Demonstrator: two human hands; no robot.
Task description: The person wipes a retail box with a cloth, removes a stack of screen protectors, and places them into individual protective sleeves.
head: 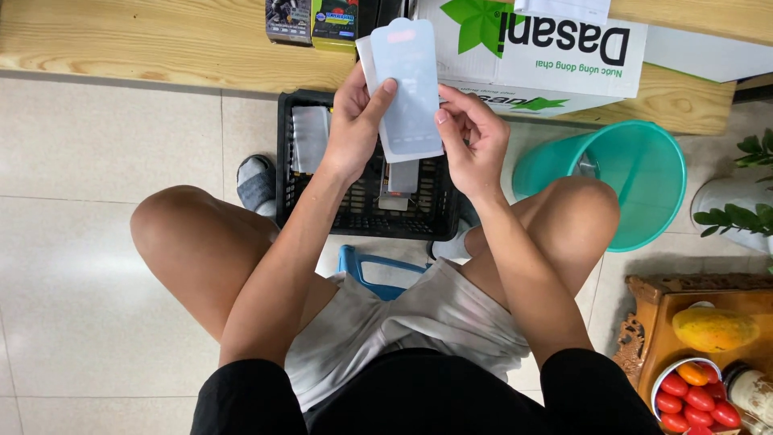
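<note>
Left hand (pixel 354 121) and right hand (pixel 471 137) pinching opposite edges of the upright screen protector (pixel 409 89) between them

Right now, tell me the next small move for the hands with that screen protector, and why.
Probably pinch and peel at the right edge: the left hand grips the pale screen protector upright, and the right hand has fingertips at its right edge. The black basket sits below with similar pieces.
</note>
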